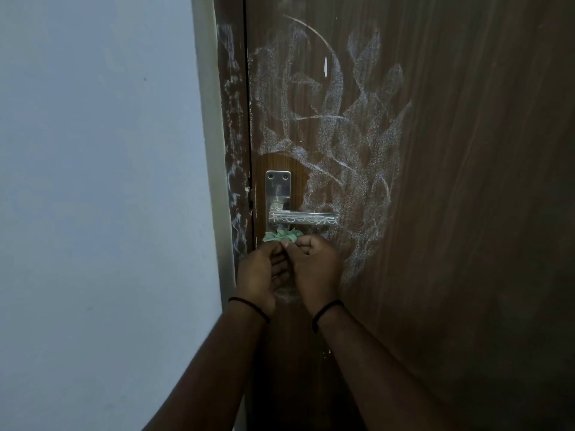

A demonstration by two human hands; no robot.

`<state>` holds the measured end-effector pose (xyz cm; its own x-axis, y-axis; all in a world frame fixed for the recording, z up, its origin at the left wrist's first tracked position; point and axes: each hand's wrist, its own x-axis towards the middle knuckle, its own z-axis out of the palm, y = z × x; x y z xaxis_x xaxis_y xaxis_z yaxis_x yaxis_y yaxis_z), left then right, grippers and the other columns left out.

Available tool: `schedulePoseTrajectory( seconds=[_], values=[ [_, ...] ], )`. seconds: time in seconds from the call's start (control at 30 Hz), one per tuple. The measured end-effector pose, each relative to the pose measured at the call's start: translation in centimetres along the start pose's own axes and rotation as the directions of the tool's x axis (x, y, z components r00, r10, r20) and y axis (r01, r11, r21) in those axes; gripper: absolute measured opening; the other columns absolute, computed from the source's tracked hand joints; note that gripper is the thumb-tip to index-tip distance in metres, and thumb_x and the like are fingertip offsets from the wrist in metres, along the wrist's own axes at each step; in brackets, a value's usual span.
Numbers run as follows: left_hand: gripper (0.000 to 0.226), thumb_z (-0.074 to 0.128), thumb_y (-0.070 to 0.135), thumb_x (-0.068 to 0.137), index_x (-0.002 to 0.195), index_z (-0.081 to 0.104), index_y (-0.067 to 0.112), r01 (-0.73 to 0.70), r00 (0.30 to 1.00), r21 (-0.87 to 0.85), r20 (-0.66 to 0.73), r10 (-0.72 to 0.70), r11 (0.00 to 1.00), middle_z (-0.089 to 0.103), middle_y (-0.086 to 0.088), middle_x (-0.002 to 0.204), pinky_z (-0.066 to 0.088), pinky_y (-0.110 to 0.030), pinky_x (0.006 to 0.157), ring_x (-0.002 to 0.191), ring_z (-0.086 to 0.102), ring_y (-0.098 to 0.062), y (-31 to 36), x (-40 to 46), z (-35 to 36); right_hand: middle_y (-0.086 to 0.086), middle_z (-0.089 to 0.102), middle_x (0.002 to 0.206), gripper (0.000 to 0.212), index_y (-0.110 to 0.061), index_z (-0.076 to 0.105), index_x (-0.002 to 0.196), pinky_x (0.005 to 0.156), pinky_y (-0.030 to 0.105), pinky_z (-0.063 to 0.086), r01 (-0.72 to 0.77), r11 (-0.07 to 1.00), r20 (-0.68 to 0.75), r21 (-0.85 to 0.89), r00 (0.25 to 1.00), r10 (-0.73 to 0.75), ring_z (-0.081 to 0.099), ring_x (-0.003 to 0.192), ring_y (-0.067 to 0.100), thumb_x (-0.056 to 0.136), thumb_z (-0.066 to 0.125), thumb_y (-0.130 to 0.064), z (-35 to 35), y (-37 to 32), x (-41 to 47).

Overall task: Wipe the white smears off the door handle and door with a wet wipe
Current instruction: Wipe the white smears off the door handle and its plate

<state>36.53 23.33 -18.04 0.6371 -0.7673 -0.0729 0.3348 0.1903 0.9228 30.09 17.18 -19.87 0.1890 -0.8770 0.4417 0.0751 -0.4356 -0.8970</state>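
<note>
Lighting is dim and the lower part of the door [466, 213] falls into shadow; its bottom and right edges are cut off by the frame. The lower end of the handle's metal backplate [278, 188] is hidden behind the wipe and the hands. The palms and most fingertips are turned away or overlapped, so the exact contact of each finger cannot be made out.

Left hand [261, 272]: fingers curled inward, thumb and forefinger pinching the lower edge of the wet wipe [281, 237]. Right hand [314, 265]: knuckles up, fingers folded down and closed together on the same crumpled wipe. The two hands touch each other at the fingertips. A thin dark band [249, 307] sits on each wrist.

The wipe is green, bunched, held just below the door handle [303, 218]; whether it touches the backplate cannot be told.

The handle lever stands horizontal and carries white scribbled marks along its length. White smears [351, 129] cover the door above and right of the handle, and the door frame [231, 135] strip at left. A pale wall [102, 181] adjoins the frame
</note>
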Motion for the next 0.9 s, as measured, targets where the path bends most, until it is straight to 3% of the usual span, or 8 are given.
schedulePoseTrajectory(
  seconds=[0.07,0.13,0.23,0.33,0.43,0.6,0.77,0.9],
  values=[
    [0.021,0.053,0.017,0.097,0.093,0.072,0.009,-0.065,0.993,0.012,-0.1,0.066,0.998,0.076,-0.004,0.079,0.054,-0.027,0.059,0.073,0.071,-0.016,0.0,0.0,0.0,-0.004,0.07,0.072,0.008,-0.018,0.069,0.084,0.053,0.021,0.053,-0.036,0.999,-0.045,0.034,0.998,0.038,0.067,0.063,0.004,0.087,0.076,-0.022,0.2,-0.1,0.3],
    [0.02,0.05,0.01,0.096,0.099,0.069,0.007,-0.188,0.947,0.029,-0.261,0.189,0.982,0.069,0.0,0.062,0.048,-0.024,0.051,0.056,0.063,-0.013,0.1,0.0,0.0,0.003,0.071,0.074,0.006,-0.015,0.069,0.088,0.058,0.033,0.058,-0.086,0.991,-0.074,0.1,0.993,0.094,0.07,0.066,0.016,0.088,0.074,-0.019,0.4,-0.2,0.5],
    [0.025,0.05,0.009,0.095,0.117,0.063,0.009,-0.309,0.876,0.121,-0.351,0.332,0.943,0.069,-0.006,0.085,0.053,-0.037,0.07,0.074,0.064,-0.021,0.4,-0.3,0.4,0.006,0.071,0.072,0.003,-0.01,0.069,0.086,0.054,0.029,0.055,-0.103,0.972,-0.134,0.212,0.982,0.133,0.069,0.062,0.014,0.089,0.071,-0.01,0.8,-1.1,1.0],
    [0.026,0.05,0.01,0.096,0.119,0.06,0.014,-0.345,0.84,0.222,-0.361,0.406,0.912,0.069,-0.015,0.107,0.054,-0.048,0.091,0.099,0.066,-0.03,0.7,-0.9,1.3,-0.004,0.069,0.062,0.021,-0.014,0.068,0.07,0.051,0.021,0.053,-0.082,0.957,-0.211,0.28,0.967,0.144,0.068,0.056,0.005,0.085,0.071,0.0,1.3,-2.5,2.0],
    [0.025,0.05,0.01,0.097,0.119,0.06,0.015,-0.358,0.825,0.255,-0.365,0.432,0.898,0.068,-0.012,0.111,0.052,-0.045,0.093,0.102,0.065,-0.027,1.0,-1.1,1.8,0.001,0.068,0.061,0.016,-0.009,0.069,0.069,0.051,0.027,0.051,-0.076,0.966,-0.205,0.249,0.97,0.13,0.065,0.055,0.011,0.085,0.072,-0.004,1.4,-2.5,1.7],
    [0.025,0.051,0.01,0.097,0.121,0.059,0.013,-0.351,0.812,0.3,-0.374,0.448,0.887,0.067,-0.011,0.112,0.048,-0.029,0.078,0.101,0.065,-0.024,0.5,-1.1,1.9,0.01,0.072,0.077,0.009,-0.002,0.074,0.091,0.064,0.031,0.054,-0.051,0.985,-0.138,0.165,0.988,0.074,0.067,0.071,0.022,0.089,0.07,-0.01,0.9,-1.4,0.5],
    [0.027,0.05,0.008,0.098,0.123,0.06,0.008,-0.338,0.815,0.33,-0.366,0.449,0.881,0.067,-0.013,0.118,0.05,-0.045,0.097,0.108,0.064,-0.028,0.4,-1.1,2.1,0.018,0.065,0.065,0.025,0.006,0.065,0.072,0.054,0.039,0.051,-0.045,0.985,-0.217,0.169,0.973,0.082,0.057,0.058,0.023,0.088,0.072,-0.012,1.3,-2.3,1.5],
    [0.027,0.051,0.009,0.097,0.122,0.062,0.01,-0.353,0.802,0.353,-0.364,0.474,0.867,0.067,-0.01,0.117,0.051,-0.036,0.093,0.105,0.063,-0.023,0.1,-0.9,1.8,-0.004,0.065,0.071,0.006,-0.009,0.07,0.087,0.057,0.018,0.047,-0.047,0.987,-0.134,0.155,0.989,0.068,0.06,0.063,0.001,0.092,0.068,-0.012,1.2,-1.5,0.2]
  ],
)
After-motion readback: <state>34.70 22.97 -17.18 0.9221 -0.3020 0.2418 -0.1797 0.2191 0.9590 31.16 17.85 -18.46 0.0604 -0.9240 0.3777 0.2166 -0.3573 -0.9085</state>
